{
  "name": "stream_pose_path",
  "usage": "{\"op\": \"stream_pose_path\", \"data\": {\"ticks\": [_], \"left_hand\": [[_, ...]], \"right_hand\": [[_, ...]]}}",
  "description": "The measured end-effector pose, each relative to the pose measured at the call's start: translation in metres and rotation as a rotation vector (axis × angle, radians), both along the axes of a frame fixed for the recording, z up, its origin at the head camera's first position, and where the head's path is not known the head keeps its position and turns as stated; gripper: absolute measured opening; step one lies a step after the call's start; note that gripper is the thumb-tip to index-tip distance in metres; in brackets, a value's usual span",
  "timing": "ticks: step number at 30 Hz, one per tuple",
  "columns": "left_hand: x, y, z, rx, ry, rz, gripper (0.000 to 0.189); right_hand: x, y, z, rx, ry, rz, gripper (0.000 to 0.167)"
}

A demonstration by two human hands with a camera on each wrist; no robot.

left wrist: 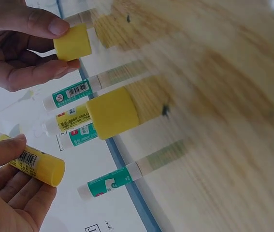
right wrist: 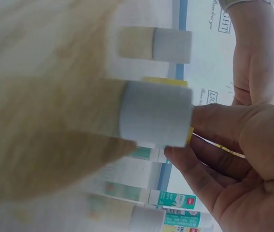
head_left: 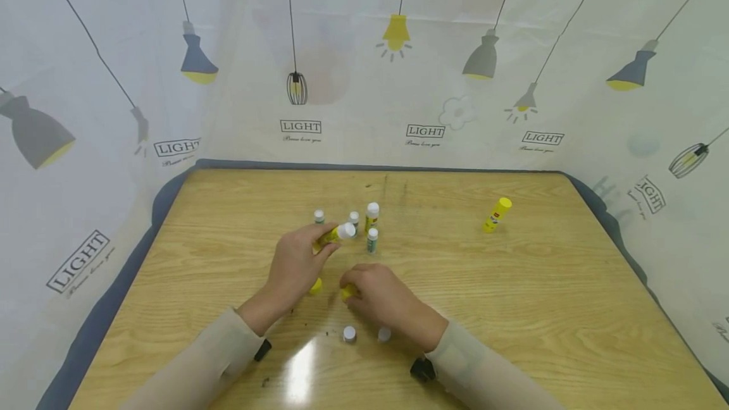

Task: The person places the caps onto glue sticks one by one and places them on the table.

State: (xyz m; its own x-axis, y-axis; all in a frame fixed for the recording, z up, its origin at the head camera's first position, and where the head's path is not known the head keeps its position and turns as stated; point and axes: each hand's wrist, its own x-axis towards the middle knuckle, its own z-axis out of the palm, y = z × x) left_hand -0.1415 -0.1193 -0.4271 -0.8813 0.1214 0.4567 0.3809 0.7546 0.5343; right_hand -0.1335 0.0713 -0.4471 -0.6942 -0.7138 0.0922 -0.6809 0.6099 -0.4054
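My left hand [head_left: 296, 258] grips a yellow glue stick [head_left: 330, 236], tilted above the table with its white end up to the right. In the left wrist view its yellow end [left wrist: 57, 171] points toward the table. My right hand [head_left: 378, 293] pinches a yellow cap [left wrist: 73, 43] between thumb and fingers, close over the wood. A second yellow cap [head_left: 316, 285] stands on the table between the hands. Nearer me stand two white caps, one [head_left: 349, 334] in the middle and another [head_left: 384, 335] below the right hand; they loom large in the right wrist view.
Beyond the hands several glue sticks stand upright: a yellow one [head_left: 372, 217] with a white top, and small green ones [head_left: 372, 241], one partly behind the left hand. A taller yellow glue stick [head_left: 497, 216] stands at the back right. A printed curtain [head_left: 364, 100] surrounds the wooden table [head_left: 541, 309].
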Motion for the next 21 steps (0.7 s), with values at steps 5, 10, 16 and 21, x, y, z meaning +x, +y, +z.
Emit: {"op": "stream_pose_path", "data": {"ticks": [5,10,16,21], "left_hand": [[0.002,-0.002,0.000,-0.012,0.012,-0.015,0.034],[0.001,-0.002,0.000,-0.041,0.014,-0.019,0.034],[0.001,-0.002,-0.002,-0.036,0.040,-0.025,0.035],[0.001,-0.002,-0.003,-0.045,0.057,-0.030,0.035]], "right_hand": [[-0.001,0.004,0.003,-0.030,-0.027,-0.041,0.023],[-0.001,0.006,0.004,-0.047,-0.044,-0.060,0.023],[0.000,0.006,0.009,-0.060,-0.040,-0.062,0.024],[0.000,0.008,0.014,-0.096,-0.089,-0.089,0.028]]}}
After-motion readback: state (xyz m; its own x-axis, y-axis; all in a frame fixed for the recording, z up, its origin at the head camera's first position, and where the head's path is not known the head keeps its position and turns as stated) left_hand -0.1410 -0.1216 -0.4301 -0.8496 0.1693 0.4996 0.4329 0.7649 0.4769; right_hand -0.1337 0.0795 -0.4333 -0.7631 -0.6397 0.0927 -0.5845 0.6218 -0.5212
